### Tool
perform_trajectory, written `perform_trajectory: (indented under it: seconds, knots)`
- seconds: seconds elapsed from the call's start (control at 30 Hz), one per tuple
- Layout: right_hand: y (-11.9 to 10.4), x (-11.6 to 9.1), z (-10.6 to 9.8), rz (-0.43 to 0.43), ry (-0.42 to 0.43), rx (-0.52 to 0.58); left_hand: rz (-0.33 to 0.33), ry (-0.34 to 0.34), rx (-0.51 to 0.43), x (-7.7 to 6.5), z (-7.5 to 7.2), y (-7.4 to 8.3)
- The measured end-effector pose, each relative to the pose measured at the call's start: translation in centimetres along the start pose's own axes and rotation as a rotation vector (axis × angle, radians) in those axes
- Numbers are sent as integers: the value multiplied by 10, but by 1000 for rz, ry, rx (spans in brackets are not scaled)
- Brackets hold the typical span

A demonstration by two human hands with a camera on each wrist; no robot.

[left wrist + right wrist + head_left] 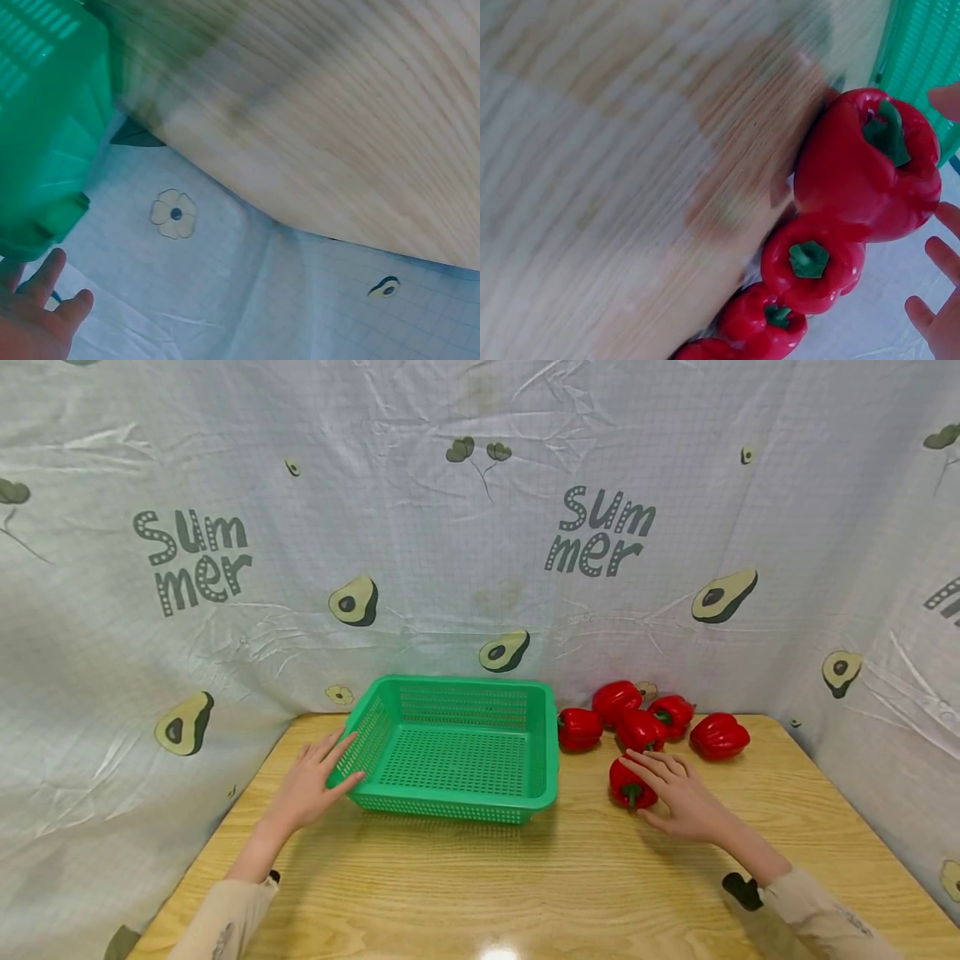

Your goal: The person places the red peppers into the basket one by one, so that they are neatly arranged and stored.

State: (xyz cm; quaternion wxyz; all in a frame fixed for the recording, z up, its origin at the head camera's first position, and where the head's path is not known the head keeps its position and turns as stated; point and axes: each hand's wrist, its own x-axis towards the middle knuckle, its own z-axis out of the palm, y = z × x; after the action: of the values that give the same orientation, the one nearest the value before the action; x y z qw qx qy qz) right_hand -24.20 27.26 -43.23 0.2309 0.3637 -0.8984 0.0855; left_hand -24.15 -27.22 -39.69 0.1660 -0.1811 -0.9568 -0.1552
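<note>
A green plastic basket with slotted walls stands on the table, its inside bare. My left hand is at its left side, fingers spread and straight, fingertips right at the rim; in the left wrist view the fingers are beside the basket's corner. My right hand reaches over the nearest red bell pepper, which lies with its green stem toward me. In the right wrist view this pepper sits between the thumb and the spread fingers, which are not curled round it.
Several more red bell peppers lie in a loose group behind the right hand, one close against the basket's right side. A wooden table carries everything. A white cloth with avocado prints hangs behind it and at both sides.
</note>
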Motion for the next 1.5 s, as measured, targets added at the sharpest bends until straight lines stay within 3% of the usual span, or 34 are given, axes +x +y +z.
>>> perform_trajectory:
  seconds: [0.53,0.73,1.0,1.5]
  knots:
    - [13,2,10,-57,-90,-68,-52,-57,5,-7,10,-13]
    - [17,2,14,-57,-107,-67,-48,-38,-14,-7,13,-14]
    - [23,5,19,-118,-129,-148,-38,-9,-27,-5,16,-17]
    - [31,6,27,-180,-138,-242,-52,-18,-30,-6,16,-16]
